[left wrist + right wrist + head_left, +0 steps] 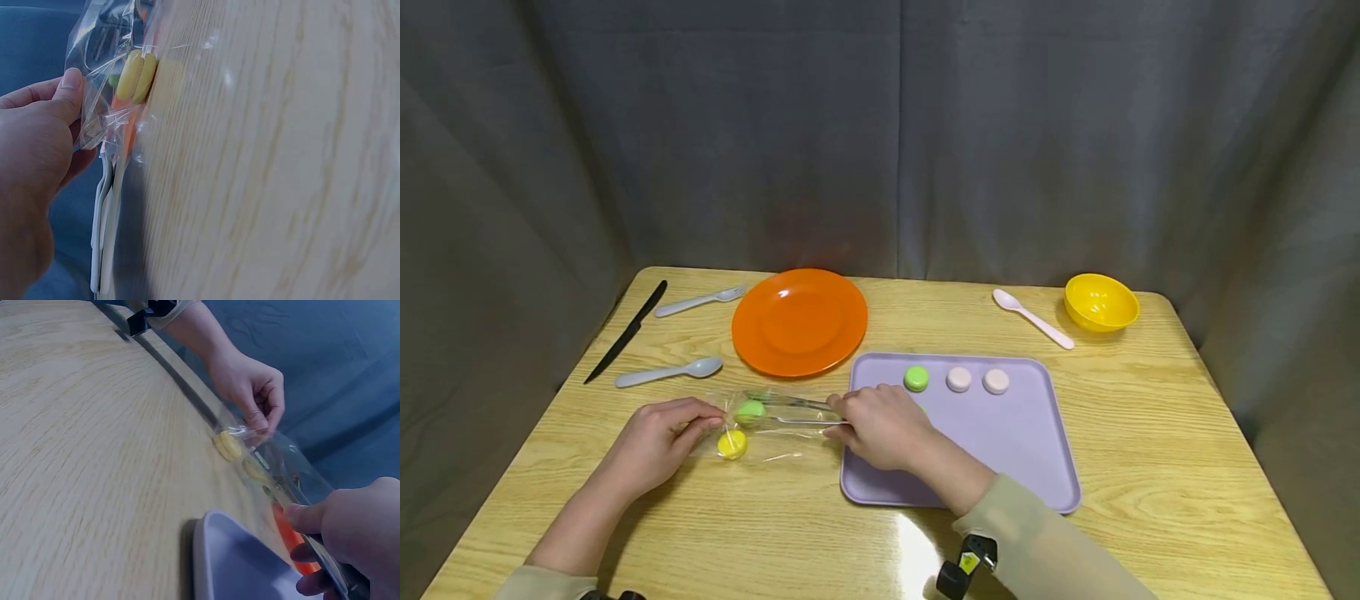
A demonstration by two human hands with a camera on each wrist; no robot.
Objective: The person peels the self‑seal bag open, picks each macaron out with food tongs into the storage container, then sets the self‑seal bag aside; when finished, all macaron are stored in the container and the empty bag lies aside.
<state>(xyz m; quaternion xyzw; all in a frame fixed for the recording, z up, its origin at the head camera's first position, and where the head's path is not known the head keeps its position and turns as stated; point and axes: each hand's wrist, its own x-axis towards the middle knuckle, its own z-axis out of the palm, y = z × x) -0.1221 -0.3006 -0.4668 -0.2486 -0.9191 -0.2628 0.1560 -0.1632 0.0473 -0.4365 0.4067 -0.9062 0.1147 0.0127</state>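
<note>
My left hand (pixel 651 442) pinches one end of a clear plastic bag (pixel 784 442) lying over the table. Inside the bag are a yellow macaron (pixel 732 444) and a green macaron (pixel 750 412). My right hand (pixel 883 429) grips metal tongs (pixel 811 422), whose arms reach leftward into the bag at the green macaron; whether the tips squeeze it, I cannot tell. Under and beside that hand lies a lilac tray (pixel 1015 450) bearing a green macaron (pixel 916 378) and two pale pink ones (pixel 958 380). Another green bit shows behind the right hand, mostly hidden.
An orange plate (pixel 801 325) sits behind the bag. To its left lie a black knife (pixel 628 332), a grey fork (pixel 700 301) and a grey spoon (pixel 670 372). At the back right are a pink spoon (pixel 1033 319) and a yellow bowl (pixel 1101 303).
</note>
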